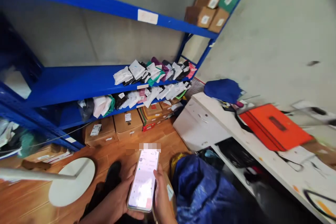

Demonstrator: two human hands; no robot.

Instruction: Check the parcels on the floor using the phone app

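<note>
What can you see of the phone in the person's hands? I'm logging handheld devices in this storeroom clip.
The phone is a slim smartphone with a pale frame, its screen lit bright white with faint pink patches; the text is too blurred to read. It is held upright, tilted slightly right, low in the view above the wooden floor. The left hand cradles it from below and the left edge; the right hand grips its right edge, thumb against the side.
</note>
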